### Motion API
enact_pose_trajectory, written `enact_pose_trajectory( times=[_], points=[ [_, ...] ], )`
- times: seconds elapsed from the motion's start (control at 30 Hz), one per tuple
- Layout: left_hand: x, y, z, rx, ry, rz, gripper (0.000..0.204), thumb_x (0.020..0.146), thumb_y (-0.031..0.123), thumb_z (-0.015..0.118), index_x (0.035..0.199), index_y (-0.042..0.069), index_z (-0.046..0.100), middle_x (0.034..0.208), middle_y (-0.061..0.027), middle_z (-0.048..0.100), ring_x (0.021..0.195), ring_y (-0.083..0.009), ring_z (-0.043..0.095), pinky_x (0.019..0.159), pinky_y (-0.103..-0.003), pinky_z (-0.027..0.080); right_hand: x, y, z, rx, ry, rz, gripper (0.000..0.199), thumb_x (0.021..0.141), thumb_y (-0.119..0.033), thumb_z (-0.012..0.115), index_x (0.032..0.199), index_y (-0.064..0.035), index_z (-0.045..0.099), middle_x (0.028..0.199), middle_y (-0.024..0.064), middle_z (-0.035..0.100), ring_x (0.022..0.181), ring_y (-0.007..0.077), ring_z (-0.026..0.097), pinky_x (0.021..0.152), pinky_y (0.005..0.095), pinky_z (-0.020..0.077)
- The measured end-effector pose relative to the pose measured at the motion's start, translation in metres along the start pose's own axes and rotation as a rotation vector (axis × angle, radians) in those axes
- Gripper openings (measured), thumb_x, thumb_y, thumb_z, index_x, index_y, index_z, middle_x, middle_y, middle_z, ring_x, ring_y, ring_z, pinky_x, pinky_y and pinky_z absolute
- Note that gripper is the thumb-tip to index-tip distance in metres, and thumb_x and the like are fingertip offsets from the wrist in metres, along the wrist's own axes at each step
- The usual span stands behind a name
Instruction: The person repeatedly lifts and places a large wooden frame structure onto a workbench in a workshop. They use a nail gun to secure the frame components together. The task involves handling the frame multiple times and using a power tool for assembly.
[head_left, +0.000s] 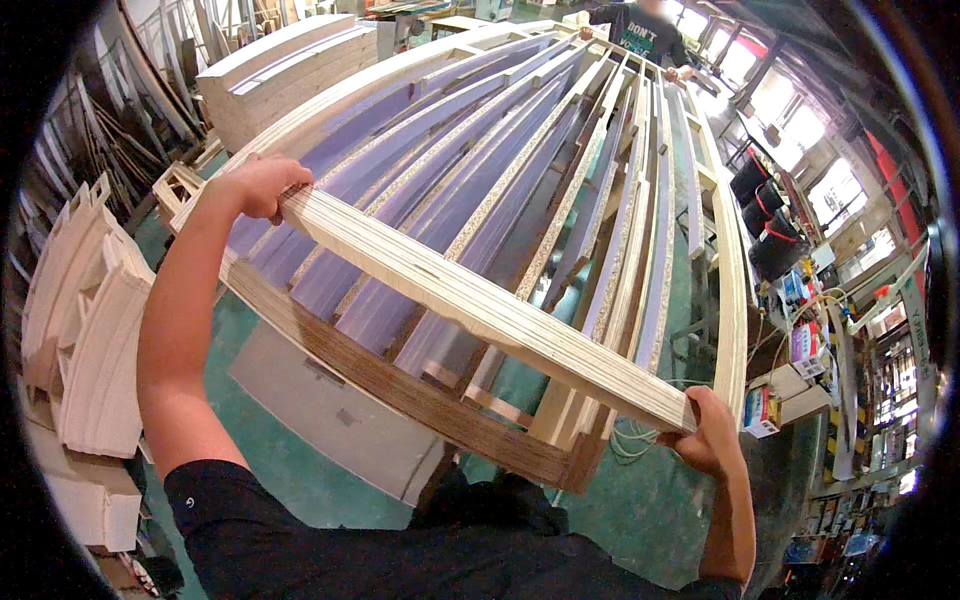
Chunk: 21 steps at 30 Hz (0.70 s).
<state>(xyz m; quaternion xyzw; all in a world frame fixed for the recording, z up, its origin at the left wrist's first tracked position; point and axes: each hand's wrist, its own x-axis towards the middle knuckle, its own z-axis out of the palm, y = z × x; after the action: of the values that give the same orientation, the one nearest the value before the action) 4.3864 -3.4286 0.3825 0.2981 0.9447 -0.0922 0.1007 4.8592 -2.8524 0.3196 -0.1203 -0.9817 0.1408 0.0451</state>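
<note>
Green floor (640,510) is the biggest thing here, though loads of it is covered, so it mostly peeks out near the person's body and through gaps in the work. Next up is the pale wooden frame (470,295): near bar running across in front of the person, long side rails narrowing away to a far end where a co-worker (640,38) has both hands at the edge, too small to read the grip. Long lavender-sided strips (440,215) fan out inside its outline; the near bar blocks a stretch of them, and I honestly can't tell where frame and strips touch. A brown beam (400,395) edges the strips on the near side, hiding part of a grey panel (320,400) that eats into the floor room there. Pale curved wood pieces (100,340) crowd the left, running into the dark fisheye rim. Black buckets (775,245) stand off to the right, with a slim gap between them and the right rail. As for hands, the left hand (262,187) is wrapped over the bar's left end, thumb out of sight, and the right hand (708,432) grips the right end, fingertips partly hidden.
</note>
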Motion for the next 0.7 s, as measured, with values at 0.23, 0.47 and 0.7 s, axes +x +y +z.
enact_pose_trajectory(
  times=[0.23,0.47,0.7],
  points=[
    [0.006,-0.009,0.031,0.048,-0.05,-0.002,0.075,0.06,0.012,0.097,0.129,0.019,0.067,0.127,-0.0026,0.068,0.134,-0.0316,0.057,0.11,-0.058,0.041,0.002,-0.014,0.018,-0.004,-0.061,0.008,0.07,0.056,-0.016,0.102,0.114,-0.0025,0.065,0.105,0.0167,0.073,0.1,0.0374,0.072,0.087,0.0445,0.0565],
    [-0.005,-0.003,0.049,0.011,-0.037,-0.017,0.069,0.067,0.008,0.094,0.129,0.021,0.067,0.129,-0.0019,0.07,0.131,-0.0318,0.059,0.107,-0.059,0.043,0.002,-0.023,0.024,0.026,-0.097,0.009,0.063,0.061,-0.026,0.098,0.11,-0.0035,0.066,0.104,0.0181,0.069,0.101,0.0416,0.068,0.088,0.0484,0.0545],
    [-0.001,-0.014,0.064,0.052,0.001,-0.011,0.064,0.073,0.004,0.086,0.131,0.016,0.063,0.13,-0.0084,0.068,0.13,-0.036,0.059,0.106,-0.055,0.051,0.001,-0.034,0.03,-0.002,-0.082,-0.087,0.062,0.066,-0.025,0.095,0.115,-0.003,0.064,0.107,0.0187,0.068,0.105,0.0418,0.066,0.091,0.0495,0.0524]
  ],
)
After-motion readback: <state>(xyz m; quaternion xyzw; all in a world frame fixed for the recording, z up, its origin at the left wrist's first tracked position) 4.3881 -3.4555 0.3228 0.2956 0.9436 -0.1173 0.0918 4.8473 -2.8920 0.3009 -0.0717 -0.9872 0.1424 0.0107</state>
